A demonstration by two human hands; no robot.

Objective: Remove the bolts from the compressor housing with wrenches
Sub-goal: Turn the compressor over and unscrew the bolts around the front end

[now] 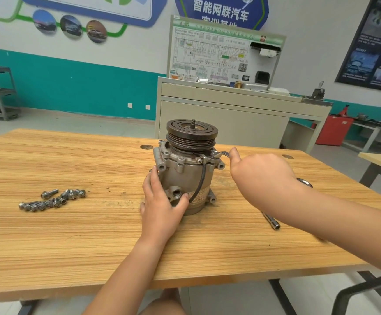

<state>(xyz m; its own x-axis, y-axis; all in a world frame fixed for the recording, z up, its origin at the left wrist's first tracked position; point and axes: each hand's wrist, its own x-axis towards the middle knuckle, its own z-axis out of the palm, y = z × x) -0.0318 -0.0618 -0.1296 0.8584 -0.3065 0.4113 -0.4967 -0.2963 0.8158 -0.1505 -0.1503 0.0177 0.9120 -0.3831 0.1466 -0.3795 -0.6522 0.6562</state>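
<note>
A grey metal compressor [185, 171] stands upright on the wooden table [94, 235], its dark ribbed pulley [192, 133] on top. My left hand [162, 205] wraps around the lower left side of the housing, thumb on its front. My right hand [260, 176] grips a slim silver wrench [220, 153], whose head sits on a bolt at the upper right rim of the housing. Most of the wrench handle is hidden inside my fist. A pile of several loose flanged bolts [53, 200] lies on the table to the left.
Another chrome tool [271, 220] lies on the table under my right forearm, and a shiny ring end [305, 183] shows behind my right wrist. A grey training bench [230, 105] with a wiring board stands behind the table. A red box [333, 130] sits at the right.
</note>
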